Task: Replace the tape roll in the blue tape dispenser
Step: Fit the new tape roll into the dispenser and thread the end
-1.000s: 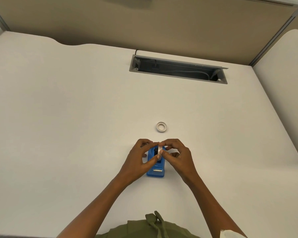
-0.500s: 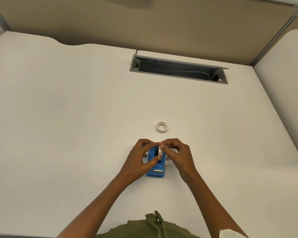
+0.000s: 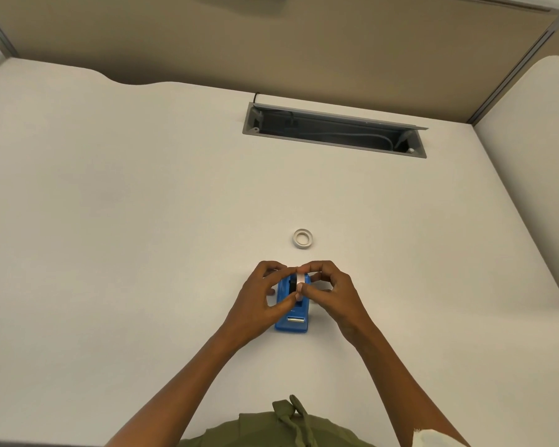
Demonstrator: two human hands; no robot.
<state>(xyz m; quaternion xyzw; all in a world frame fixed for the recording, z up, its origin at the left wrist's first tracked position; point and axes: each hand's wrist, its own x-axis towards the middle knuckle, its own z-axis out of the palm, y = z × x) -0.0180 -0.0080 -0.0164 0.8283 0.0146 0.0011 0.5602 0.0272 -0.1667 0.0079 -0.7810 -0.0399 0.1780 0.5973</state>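
Note:
The blue tape dispenser stands on the white desk near its front, cutter end toward me. A white tape roll stands on edge over the dispenser's open slot, pinched from both sides. My left hand holds it from the left with thumb and fingers, partly covering the dispenser's left side. On the right, my right hand grips the same roll. A second white tape roll lies flat on the desk just beyond the hands.
An open grey cable tray is recessed in the desk at the back. A beige partition wall runs behind the desk. Another white desk surface adjoins at the right.
Both hands stay on the roll above the dispenser. The right hand's fingers have shifted slightly, and the roll sits a little lower in the slot.

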